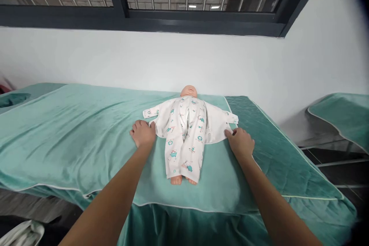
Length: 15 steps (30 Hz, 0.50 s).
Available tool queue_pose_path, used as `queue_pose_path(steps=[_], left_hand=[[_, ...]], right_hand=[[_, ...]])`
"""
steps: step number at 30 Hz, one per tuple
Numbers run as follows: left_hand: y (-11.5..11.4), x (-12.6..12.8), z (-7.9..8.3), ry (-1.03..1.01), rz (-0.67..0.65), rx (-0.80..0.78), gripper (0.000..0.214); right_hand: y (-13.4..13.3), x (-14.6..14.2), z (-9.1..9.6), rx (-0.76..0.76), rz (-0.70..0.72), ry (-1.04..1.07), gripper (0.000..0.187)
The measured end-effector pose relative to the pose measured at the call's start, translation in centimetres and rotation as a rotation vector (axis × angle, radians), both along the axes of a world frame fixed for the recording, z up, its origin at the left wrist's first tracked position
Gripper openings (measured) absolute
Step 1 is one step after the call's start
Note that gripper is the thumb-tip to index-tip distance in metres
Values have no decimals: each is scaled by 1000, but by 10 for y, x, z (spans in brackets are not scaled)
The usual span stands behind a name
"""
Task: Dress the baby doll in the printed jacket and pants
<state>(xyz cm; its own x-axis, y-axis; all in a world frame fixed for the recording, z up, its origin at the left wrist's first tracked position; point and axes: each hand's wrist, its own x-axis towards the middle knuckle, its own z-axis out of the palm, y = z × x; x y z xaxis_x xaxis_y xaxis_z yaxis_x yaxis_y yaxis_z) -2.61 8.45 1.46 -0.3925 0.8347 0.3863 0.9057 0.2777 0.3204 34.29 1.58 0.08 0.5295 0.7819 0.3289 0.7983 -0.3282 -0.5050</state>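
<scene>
A baby doll lies on its back on the green cover, its head (pixel 189 90) toward the wall and its bare feet (pixel 176 180) toward me. White printed baby clothes (pixel 184 134) cover its body and legs, with small teal and pink pictures. The top's two sides and sleeves are spread out flat left and right. My left hand (pixel 143 133) is closed with thumb and finger at the edge of the left side panel (pixel 165 117). Opposite it, my right hand (pixel 240 143) pinches the lower outer corner of the right side panel (pixel 216 125).
Beneath the doll a light green sheet (pixel 86 130) covers the bed, with a darker quilted cover (pixel 276 161) at the right. Behind stands a white wall (pixel 161 61) under a dark-framed window (pixel 201 23). Another green-covered surface (pixel 346 115) is at the far right.
</scene>
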Motion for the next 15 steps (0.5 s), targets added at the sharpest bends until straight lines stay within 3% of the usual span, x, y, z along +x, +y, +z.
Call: queue_pose_path(steps=[3, 7, 9, 10, 13, 15], left_hand=[[-2, -1, 1, 29, -31, -28, 42], [-5, -3, 1, 49, -34, -6, 43], [-6, -4, 0, 54, -36, 6, 43], [-6, -4, 0, 56, -38, 11, 44], [-8, -4, 1, 63, -43, 17, 44], [-8, -5, 0, 67, -42, 20, 43]], right_hand=[[16, -9, 10, 32, 40, 120, 23], [28, -47, 47, 198, 199, 232, 25], [24, -74, 70, 301, 361, 240, 23], [19, -88, 79, 367, 563, 234, 20], [5, -117, 98, 199, 1002, 55, 13], [-2, -126, 100, 54, 1063, -6, 14]])
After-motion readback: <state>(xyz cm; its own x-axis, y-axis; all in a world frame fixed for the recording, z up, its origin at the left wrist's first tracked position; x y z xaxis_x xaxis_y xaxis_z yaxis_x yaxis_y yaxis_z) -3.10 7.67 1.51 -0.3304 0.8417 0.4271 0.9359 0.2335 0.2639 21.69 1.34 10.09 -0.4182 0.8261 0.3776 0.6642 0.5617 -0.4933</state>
